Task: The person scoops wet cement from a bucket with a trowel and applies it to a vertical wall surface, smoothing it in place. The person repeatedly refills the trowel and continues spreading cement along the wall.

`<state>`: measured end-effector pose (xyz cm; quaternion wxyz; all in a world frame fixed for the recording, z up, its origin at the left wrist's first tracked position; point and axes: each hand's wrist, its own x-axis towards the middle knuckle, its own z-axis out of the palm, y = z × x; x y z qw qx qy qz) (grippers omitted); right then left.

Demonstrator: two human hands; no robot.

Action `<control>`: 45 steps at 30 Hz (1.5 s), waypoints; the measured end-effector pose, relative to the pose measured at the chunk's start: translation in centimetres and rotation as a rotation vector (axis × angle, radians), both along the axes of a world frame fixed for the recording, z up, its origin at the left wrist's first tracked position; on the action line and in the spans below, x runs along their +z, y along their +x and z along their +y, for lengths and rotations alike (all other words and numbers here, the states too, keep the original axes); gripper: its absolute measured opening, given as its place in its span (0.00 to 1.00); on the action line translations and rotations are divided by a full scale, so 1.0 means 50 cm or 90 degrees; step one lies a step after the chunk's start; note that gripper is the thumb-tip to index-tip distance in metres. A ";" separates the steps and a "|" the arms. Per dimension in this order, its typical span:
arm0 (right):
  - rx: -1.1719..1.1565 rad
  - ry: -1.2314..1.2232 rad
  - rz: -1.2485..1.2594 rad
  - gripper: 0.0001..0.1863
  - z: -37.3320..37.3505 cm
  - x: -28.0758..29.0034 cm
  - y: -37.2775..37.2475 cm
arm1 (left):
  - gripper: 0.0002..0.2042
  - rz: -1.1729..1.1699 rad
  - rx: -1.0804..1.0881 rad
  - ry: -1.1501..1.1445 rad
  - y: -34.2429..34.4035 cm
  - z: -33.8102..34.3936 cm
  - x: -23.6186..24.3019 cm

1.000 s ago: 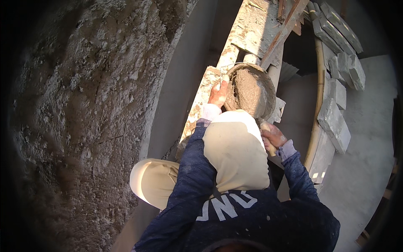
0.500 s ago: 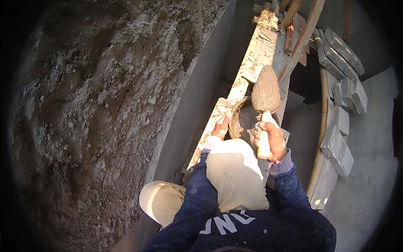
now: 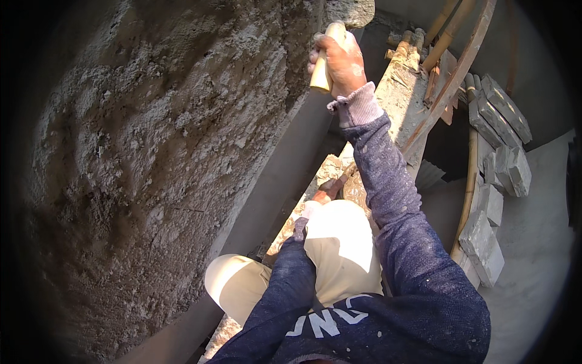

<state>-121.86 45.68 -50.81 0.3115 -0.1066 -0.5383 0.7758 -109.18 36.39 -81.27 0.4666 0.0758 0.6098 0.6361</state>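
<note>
Head view, trowel handle (image 3: 322, 77), inside right fingers (image 3: 313, 57)

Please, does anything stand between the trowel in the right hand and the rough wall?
Nothing visible stands between the trowel in the right hand and the rough wall at its left. Whether they touch, I cannot tell.

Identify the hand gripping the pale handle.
The right hand, high in view beside the rough wall; the left hand is lower, just beyond a knee.

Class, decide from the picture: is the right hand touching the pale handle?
Touching. The head view shows the right hand closed around the pale handle, whose end juts out.
</note>
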 end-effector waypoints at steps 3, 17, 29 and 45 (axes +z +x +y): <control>0.030 0.089 -0.123 0.18 0.057 -0.054 0.198 | 0.28 0.047 -0.002 0.028 -0.011 0.027 -0.057; 0.090 0.610 -0.928 0.27 0.044 -0.437 0.827 | 0.21 0.133 -0.105 0.088 0.061 0.042 0.103; 0.154 -0.282 -0.583 0.10 -0.038 -0.357 0.796 | 0.33 0.116 -0.111 -0.094 0.008 0.021 0.057; -0.010 -0.467 -0.159 0.16 -0.043 -0.204 0.565 | 0.28 0.056 -0.066 -0.005 -0.001 -0.008 0.015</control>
